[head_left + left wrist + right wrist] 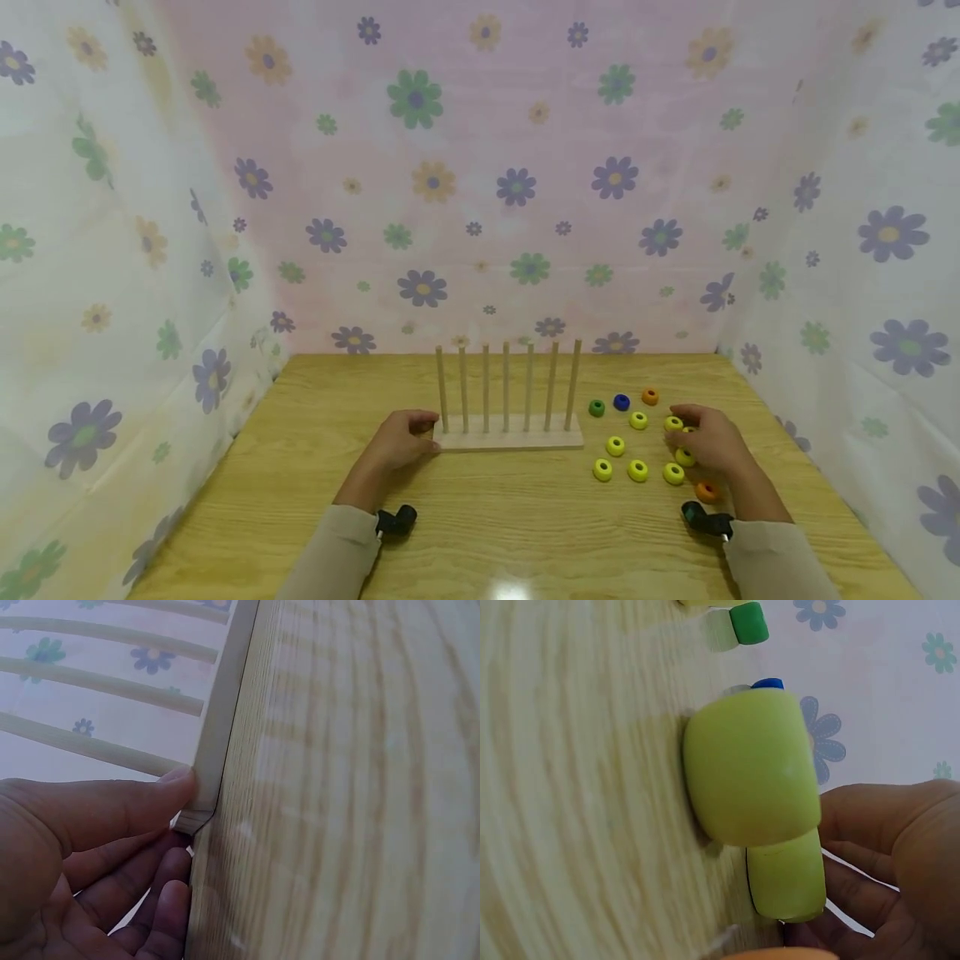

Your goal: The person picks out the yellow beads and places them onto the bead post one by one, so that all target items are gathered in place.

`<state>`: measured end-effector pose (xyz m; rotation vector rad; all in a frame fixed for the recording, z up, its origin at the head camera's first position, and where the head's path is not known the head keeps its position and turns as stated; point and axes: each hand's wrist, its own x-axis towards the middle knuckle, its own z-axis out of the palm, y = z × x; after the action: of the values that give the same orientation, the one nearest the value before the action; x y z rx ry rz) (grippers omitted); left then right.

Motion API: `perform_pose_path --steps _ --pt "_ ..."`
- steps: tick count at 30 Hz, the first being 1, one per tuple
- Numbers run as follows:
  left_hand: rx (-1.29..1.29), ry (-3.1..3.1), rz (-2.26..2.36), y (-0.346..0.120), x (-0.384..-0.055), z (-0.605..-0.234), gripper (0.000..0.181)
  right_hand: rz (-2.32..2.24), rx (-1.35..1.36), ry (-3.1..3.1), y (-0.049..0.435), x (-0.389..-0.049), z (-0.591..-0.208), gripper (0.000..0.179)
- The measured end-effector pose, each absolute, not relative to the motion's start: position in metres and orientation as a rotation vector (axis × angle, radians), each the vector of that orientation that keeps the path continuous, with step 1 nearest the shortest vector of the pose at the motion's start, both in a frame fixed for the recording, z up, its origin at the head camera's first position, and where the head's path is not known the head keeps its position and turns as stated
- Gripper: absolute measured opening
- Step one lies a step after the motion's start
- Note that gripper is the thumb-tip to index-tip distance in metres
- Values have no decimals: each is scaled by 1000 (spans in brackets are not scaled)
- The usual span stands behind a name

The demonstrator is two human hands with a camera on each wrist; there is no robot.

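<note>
A pale wooden peg rack with several upright rods stands on the table. My left hand grips its left end; in the left wrist view the thumb lies against the base edge, with the fingers curled behind the corner. My right hand is low over the yellow beads at the right. One yellow bead shows between its thumb and forefinger, and another yellow bead sits just below the thumb. In the right wrist view a large near bead hides the fingertips, so contact is unclear.
More yellow beads lie loose between rack and right hand. A green bead, a blue bead and an orange bead lie farther back. Another orange bead is near the right wrist. Flowered cloth walls enclose the table.
</note>
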<state>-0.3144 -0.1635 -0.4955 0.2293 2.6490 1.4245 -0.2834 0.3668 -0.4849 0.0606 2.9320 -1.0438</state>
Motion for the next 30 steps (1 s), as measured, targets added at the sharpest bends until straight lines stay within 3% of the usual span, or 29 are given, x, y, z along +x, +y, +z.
perform_pose_path --steps 22,30 --pt "230 2606 1456 -163 -314 -495 49 -946 136 3044 369 -287 -482 45" --pt "197 2611 1465 -165 -313 -496 49 -975 128 3011 364 -291 -479 49"
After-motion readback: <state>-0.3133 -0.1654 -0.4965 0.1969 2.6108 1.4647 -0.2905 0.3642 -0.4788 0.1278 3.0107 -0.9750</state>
